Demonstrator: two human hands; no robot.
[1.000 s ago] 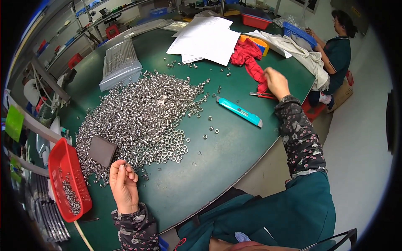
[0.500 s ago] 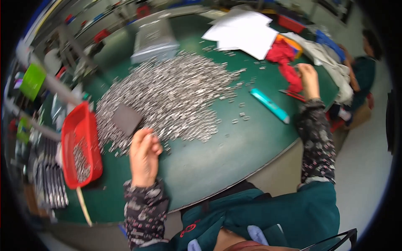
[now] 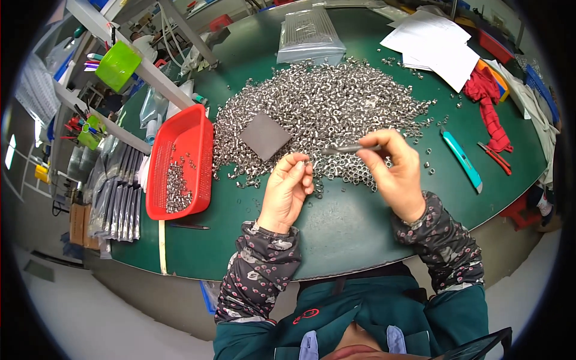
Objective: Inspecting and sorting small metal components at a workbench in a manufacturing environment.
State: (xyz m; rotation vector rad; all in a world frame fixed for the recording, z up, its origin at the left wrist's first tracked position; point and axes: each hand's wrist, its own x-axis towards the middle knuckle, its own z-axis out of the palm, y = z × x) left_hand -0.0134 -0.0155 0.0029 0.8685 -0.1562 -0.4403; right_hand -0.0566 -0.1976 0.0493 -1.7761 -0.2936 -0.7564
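Observation:
A wide heap of small shiny metal rings (image 3: 336,102) covers the middle of the green table (image 3: 354,234). At its near edge my left hand (image 3: 289,189) is closed, thumb and forefinger pinching a small metal ring (image 3: 306,162). My right hand (image 3: 396,174) grips a slim dark metal tool (image 3: 348,148), whose tip points left toward the pinched ring, a short gap away. The tool's exact kind does not show. Just beyond my left hand, a dark square block (image 3: 265,137) rests on the rings.
On the left stands a red plastic basket (image 3: 204,168) partly filled with rings. A teal cutter knife (image 3: 462,162), red-handled pliers (image 3: 495,159) and a red cloth (image 3: 489,108) lie at right. Behind the heap are plastic bags (image 3: 311,33) and white paper sheets (image 3: 429,42).
My right hand has come from beside the red cloth to the near edge of the heap, close to my left hand. The tool now shows clearly. The whole view has shifted.

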